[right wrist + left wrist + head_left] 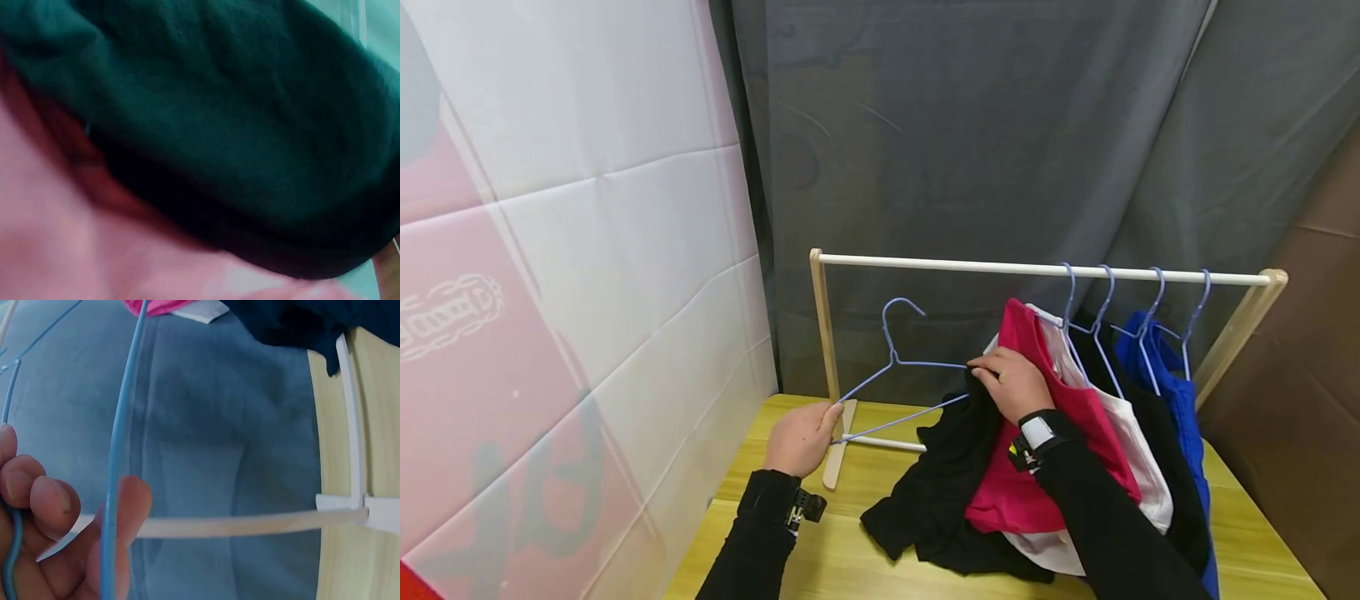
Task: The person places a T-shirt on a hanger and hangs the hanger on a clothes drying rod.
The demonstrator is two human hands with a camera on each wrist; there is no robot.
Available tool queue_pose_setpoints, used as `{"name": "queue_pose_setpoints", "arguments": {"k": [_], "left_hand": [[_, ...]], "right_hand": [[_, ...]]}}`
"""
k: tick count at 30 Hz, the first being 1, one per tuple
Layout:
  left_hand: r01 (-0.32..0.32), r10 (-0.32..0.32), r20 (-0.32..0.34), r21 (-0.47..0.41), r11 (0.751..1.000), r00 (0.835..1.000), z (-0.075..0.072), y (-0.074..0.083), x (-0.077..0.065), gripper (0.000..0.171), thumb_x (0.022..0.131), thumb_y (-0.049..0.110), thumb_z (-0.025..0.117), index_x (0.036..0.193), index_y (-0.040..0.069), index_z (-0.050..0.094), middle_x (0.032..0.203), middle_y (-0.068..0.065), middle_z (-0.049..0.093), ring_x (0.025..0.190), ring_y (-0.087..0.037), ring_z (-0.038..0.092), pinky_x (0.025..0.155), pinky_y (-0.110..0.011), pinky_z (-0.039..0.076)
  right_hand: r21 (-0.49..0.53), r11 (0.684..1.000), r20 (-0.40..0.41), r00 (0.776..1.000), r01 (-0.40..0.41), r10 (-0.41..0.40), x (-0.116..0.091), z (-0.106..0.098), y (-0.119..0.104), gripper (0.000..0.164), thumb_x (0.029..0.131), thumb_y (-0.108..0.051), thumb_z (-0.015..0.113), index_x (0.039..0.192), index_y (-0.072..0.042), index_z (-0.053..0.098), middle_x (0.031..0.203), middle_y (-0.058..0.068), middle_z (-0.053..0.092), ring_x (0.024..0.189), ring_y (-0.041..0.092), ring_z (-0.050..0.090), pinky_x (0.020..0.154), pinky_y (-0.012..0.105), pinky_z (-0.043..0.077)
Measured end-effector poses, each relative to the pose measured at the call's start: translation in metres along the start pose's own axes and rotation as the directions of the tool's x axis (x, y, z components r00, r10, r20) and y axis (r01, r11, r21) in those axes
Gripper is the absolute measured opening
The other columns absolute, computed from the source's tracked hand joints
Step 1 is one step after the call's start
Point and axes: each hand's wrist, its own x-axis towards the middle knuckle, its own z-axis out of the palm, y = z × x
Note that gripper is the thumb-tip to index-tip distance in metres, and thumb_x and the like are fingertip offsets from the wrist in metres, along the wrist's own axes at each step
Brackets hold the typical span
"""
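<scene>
A blue wire hanger (pixel 892 358) is held in front of the rack, its hook free of the rail. My left hand (pixel 801 435) grips its left end, and in the left wrist view the fingers (pixel 56 503) curl around the wire. At the hanger's other end, my right hand (pixel 1011 383) pinches a black garment (pixel 947 475), whose cloth covers that end. The garment's lower part droops onto the table. Beside it hangs a pink top (pixel 1045 450). Dark cloth (pixel 231 125) fills most of the right wrist view and hides the right fingers.
A rack with a white rail (pixel 940 264) and wooden ends stands on the yellow wooden table (pixel 820 542). Several garments hang at its right, including a blue one (pixel 1180 400) at the far end. Grey curtain (pixel 955 133) backs the rack; a printed sheet (pixel 625 250) borders the left.
</scene>
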Motion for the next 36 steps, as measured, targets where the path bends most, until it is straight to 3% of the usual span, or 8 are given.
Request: {"name": "queue_pose_setpoints", "arguments": {"k": [10,19,26,30,33,35,36], "left_hand": [[-0.011,0.013,0.032,-0.043,0.999,0.999,0.016,0.011,-0.004,0.039,0.108,0.033,0.049,0.071,0.021,0.049,0.061,0.008,0.042,0.056,-0.012,0.043,0.059,-0.031,0.037],[0.016,-0.012,0.044,-0.081,0.997,0.999,0.023,0.018,-0.009,0.041,0.108,0.034,0.049,0.070,0.020,0.047,0.060,0.006,0.036,0.054,-0.012,0.039,0.057,-0.030,0.033],[0.002,0.004,0.065,-0.095,0.995,0.998,0.029,0.024,-0.006,0.038,0.109,0.035,0.047,0.076,0.019,0.056,0.065,0.009,0.047,0.060,-0.010,0.047,0.061,-0.031,0.040],[-0.033,0.044,0.083,-0.129,0.991,0.996,0.031,0.026,-0.004,0.040,0.109,0.037,0.046,0.077,0.016,0.059,0.067,0.009,0.050,0.061,-0.010,0.048,0.062,-0.032,0.041],[-0.060,0.091,0.145,-0.207,0.977,0.985,0.030,0.026,-0.003,0.040,0.109,0.039,0.045,0.080,0.016,0.060,0.071,0.008,0.052,0.064,-0.012,0.049,0.064,-0.032,0.042],[-0.060,0.138,0.220,-0.328,0.943,0.966,0.027,0.024,-0.003,0.037,0.109,0.038,0.045,0.089,0.015,0.065,0.080,0.005,0.059,0.074,-0.014,0.055,0.071,-0.035,0.046],[-0.044,0.164,0.264,-0.407,0.912,0.950,0.025,0.021,-0.003,0.037,0.110,0.037,0.043,0.096,0.013,0.067,0.088,0.002,0.062,0.081,-0.016,0.058,0.076,-0.037,0.048]], "right_hand": [[0.144,0.989,0.069,0.997,-0.028,0.018,0.007,0.001,-0.047,0.017,0.097,-0.023,0.070,0.111,-0.019,0.079,0.105,-0.004,0.074,0.102,0.021,0.068,0.090,0.043,0.052],[0.248,0.968,0.159,0.987,-0.036,-0.004,0.010,0.006,-0.073,0.018,0.099,-0.022,0.067,0.113,-0.018,0.077,0.111,-0.002,0.073,0.105,0.020,0.067,0.094,0.043,0.051],[0.221,0.972,0.142,0.983,0.084,-0.118,0.013,0.005,-0.082,0.015,0.100,-0.021,0.065,0.105,-0.016,0.078,0.097,-0.006,0.070,0.089,0.014,0.065,0.083,0.040,0.051],[0.144,0.980,0.116,0.981,0.140,-0.157,0.013,0.005,-0.086,0.020,0.100,-0.031,0.065,0.084,-0.020,0.070,0.080,-0.011,0.060,0.071,0.009,0.055,0.073,0.036,0.045],[0.092,0.988,0.101,0.985,0.128,-0.137,0.011,0.003,-0.087,0.033,0.099,-0.035,0.064,0.071,-0.022,0.055,0.070,-0.011,0.050,0.064,0.009,0.046,0.069,0.035,0.039],[0.072,0.990,0.107,0.986,0.119,-0.126,0.009,0.001,-0.085,0.037,0.101,-0.035,0.061,0.069,-0.021,0.049,0.068,-0.010,0.046,0.063,0.010,0.044,0.070,0.036,0.037],[0.071,0.991,0.112,0.987,0.111,-0.118,0.008,-0.001,-0.083,0.036,0.101,-0.034,0.060,0.069,-0.021,0.049,0.068,-0.010,0.046,0.064,0.010,0.044,0.070,0.037,0.036]]}}
